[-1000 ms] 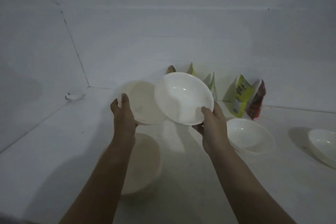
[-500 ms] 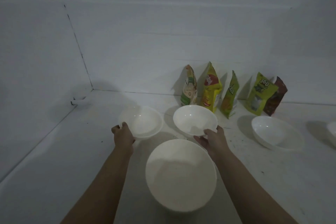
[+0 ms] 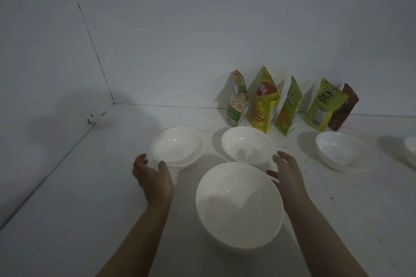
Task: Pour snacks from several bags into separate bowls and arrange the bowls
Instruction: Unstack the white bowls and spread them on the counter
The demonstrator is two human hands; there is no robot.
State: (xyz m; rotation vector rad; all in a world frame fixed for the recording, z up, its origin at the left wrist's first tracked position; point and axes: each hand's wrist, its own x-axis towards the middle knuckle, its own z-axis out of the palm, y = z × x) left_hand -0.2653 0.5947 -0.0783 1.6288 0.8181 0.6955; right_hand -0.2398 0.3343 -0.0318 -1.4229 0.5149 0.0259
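White glossy round bowls (image 3: 239, 206) on matte table (image 3: 67, 209); crinkly foil bags (image 3: 265, 101) behind; left hand (image 3: 153, 177), right hand (image 3: 287, 175) loosely spread, holding nothing.

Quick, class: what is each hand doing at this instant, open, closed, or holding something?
Left hand: open, fingers relaxed, holding nothing, just beside the left bowl.
Right hand: open, holding nothing, beside the middle bowl.

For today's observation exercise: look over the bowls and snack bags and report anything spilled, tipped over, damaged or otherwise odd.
Nothing stands out. The five snack bags stand upright against the back wall, unspilled. The white bowls sit upright and empty on the surface. Both hands, the left hand and the right hand, are open and hold nothing.
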